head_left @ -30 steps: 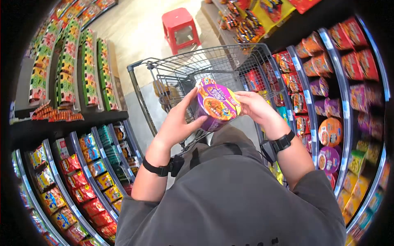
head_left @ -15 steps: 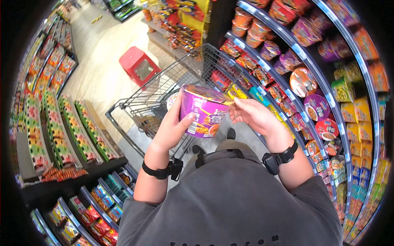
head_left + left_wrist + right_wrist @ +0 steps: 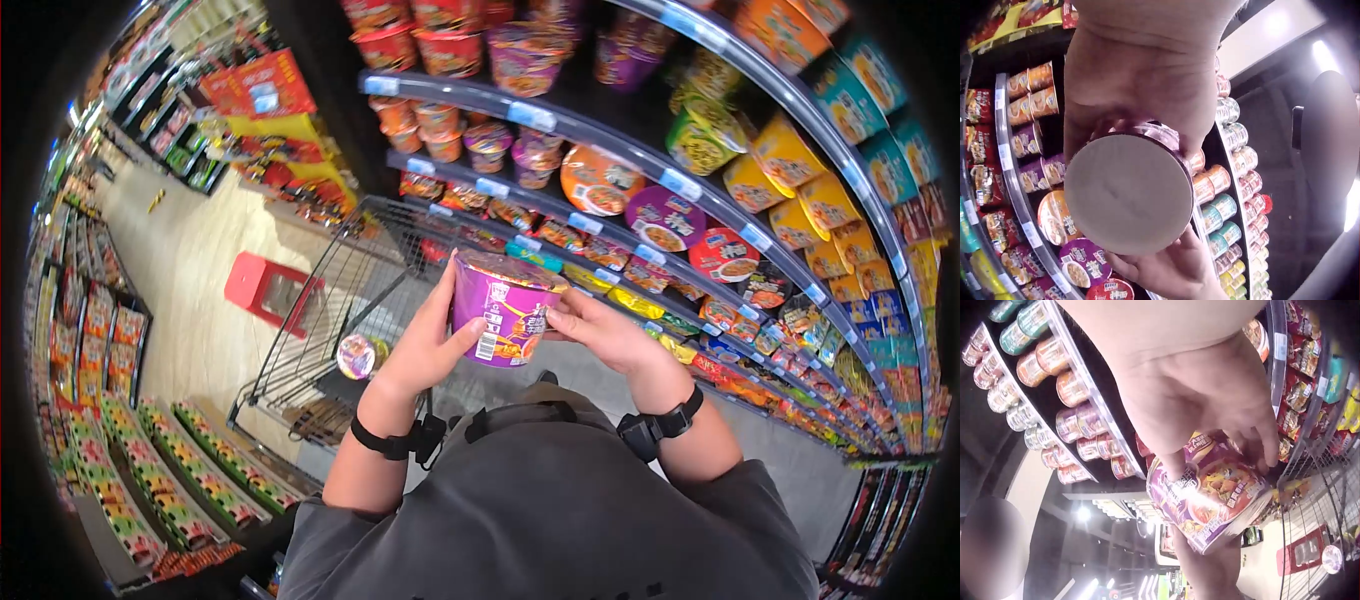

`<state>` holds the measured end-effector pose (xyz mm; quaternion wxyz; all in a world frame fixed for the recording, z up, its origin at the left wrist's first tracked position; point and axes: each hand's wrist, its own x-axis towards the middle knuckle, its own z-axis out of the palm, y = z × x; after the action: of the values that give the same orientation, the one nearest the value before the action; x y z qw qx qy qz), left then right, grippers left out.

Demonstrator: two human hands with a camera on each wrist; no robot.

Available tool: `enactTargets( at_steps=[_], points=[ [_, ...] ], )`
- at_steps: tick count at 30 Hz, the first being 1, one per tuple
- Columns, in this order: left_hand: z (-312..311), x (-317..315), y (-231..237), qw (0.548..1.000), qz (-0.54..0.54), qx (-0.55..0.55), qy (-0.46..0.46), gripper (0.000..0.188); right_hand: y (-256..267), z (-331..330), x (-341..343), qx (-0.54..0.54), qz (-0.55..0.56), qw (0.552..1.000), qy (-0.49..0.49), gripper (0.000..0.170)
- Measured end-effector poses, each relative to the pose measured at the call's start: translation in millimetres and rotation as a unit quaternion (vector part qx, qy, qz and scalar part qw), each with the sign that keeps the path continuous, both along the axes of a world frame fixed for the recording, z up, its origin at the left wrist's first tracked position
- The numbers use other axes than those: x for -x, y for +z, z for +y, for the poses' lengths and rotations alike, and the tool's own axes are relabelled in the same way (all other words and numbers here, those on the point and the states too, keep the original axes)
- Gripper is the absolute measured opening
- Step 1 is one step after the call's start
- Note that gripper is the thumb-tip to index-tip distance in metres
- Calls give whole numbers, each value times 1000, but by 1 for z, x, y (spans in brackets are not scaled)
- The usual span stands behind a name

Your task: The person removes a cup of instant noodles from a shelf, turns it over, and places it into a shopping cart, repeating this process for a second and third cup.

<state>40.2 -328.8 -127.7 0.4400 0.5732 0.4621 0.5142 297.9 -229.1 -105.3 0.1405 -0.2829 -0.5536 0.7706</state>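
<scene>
A purple instant noodle bucket (image 3: 505, 310) is held in front of the body, its printed side and barcode facing the head camera. My left hand (image 3: 425, 345) grips its left side, thumb across the front. On the opposite side my right hand (image 3: 605, 330) holds the bucket near the rim, thumb along the edge. From the left wrist, the pale round base (image 3: 1129, 194) shows, with fingers of both hands around the wall. The right wrist view shows the bucket's glossy printed lid (image 3: 1216, 494) under the right hand.
A wire shopping cart (image 3: 290, 385) stands ahead to the left, with a noodle cup (image 3: 357, 357) in it. Past the cart is a red stool (image 3: 262, 288). Shelves of noodle buckets (image 3: 665, 217) and packets curve along the right; a low display (image 3: 170, 470) lines the left.
The bucket has been tipped from lid-facing to side-facing. My right hand has moved in closer along its edge. The view has swung right, so the cart and stool appear farther left.
</scene>
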Motion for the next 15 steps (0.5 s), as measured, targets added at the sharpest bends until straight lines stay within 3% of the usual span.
enactTargets(
  at_steps=[5,10,15],
  points=[
    [59,-56,16,995,91,-1,-36,92,-4,37,-70,3,7,999,-50,75],
    [108,-109,26,995,26,-29,-87,95,4,73,-122,-8,48,996,-72,77],
    [138,-148,49,996,29,-35,-77,96,17,99,-148,-50,107,989,-91,76]
  ],
)
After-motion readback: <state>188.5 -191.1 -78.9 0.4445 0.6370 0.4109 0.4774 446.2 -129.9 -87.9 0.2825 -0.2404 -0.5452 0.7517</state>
